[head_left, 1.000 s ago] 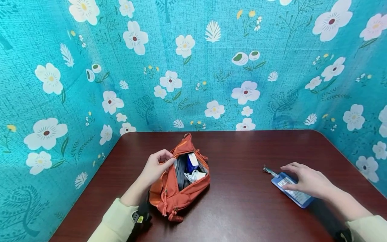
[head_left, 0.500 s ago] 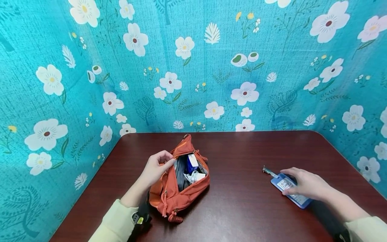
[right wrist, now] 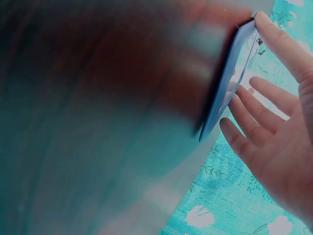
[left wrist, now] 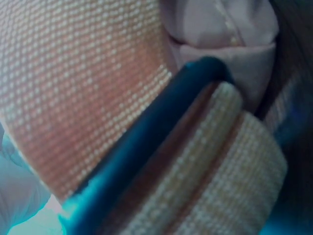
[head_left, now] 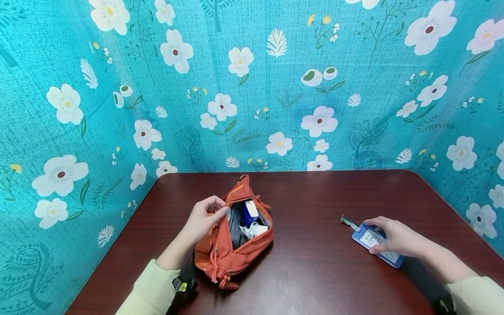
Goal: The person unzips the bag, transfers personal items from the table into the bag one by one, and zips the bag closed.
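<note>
An orange fabric bag [head_left: 246, 260] lies unzipped on the table, left of centre. My left hand [head_left: 202, 221] pinches the left edge of its opening between thumb and fingers. Inside the bag are a blue-and-white box [head_left: 250, 211] and a white charger with a cable [head_left: 254, 229]. In the left wrist view the bag's woven strap [left wrist: 83, 98] fills much of the picture, blurred. To the right, my right hand [head_left: 403, 237] grips a blue ID card holder [head_left: 362, 236] across its width, thumb on the near edge and fingers on the far edge. A metal clip [head_left: 348, 222] sticks out from the holder's left end.
The dark red-brown wooden table [head_left: 307, 271] has rounded far corners. A teal cloth with a flower print [head_left: 275, 109] hangs behind it and along both sides. Bare tabletop lies between the bag and the card holder.
My right hand has come down onto the card holder and its thumb and fingers have closed on the edges. The holder has shifted slightly left. The left hand and bag stay put.
</note>
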`<state>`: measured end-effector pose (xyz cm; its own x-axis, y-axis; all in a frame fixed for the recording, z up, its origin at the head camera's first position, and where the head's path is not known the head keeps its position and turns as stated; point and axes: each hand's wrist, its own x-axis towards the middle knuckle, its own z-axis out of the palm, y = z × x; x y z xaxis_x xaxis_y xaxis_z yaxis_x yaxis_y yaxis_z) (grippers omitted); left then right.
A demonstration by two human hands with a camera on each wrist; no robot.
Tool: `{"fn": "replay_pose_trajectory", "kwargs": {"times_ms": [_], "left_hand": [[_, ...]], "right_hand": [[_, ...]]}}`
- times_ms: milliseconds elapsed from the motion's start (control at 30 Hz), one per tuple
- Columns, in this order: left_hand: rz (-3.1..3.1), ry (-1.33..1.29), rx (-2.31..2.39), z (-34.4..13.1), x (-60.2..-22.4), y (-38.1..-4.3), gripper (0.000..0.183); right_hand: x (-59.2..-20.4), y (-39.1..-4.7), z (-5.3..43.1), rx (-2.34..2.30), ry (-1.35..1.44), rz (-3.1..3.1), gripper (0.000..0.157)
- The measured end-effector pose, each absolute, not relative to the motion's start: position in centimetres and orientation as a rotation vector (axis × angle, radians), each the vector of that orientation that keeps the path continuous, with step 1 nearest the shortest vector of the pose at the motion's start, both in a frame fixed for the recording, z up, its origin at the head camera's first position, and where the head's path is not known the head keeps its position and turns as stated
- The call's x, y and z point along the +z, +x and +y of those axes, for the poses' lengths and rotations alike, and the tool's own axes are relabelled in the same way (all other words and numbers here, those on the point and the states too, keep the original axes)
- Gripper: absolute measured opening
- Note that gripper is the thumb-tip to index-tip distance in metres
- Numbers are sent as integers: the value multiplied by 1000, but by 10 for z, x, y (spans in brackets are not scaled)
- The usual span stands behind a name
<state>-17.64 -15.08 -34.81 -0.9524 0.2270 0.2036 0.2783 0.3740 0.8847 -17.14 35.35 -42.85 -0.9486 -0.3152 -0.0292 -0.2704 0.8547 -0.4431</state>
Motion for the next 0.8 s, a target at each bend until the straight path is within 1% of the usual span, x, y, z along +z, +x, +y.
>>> {"fn": "replay_pose_trajectory", "kwargs": {"times_ms": [100,367,467,533,700,800], "left_hand": [[-2560,-475,-1661,-151,-348,-176,6],[-2556,-481,-1685,-152,-350,-177,6],[-2554,-483,-1685,-152,-350,-176,6],[-2554,-486,-1684,-152,-350,-176,6],[-2554,-486,-1679,-152,-349,-176,6],[-2560,-477,-1676,-152,-349,-176,6]], "right_hand": [[-429,-174,354,-673,-449,2931,82],[-429,-176,351,-570,-514,2990,86],[-429,-175,348,-558,-501,3008,82],[-427,-176,347,-571,-512,3017,74],[-420,-179,344,-633,-588,3026,40],[-413,-179,341,-700,-603,2977,24]]}}
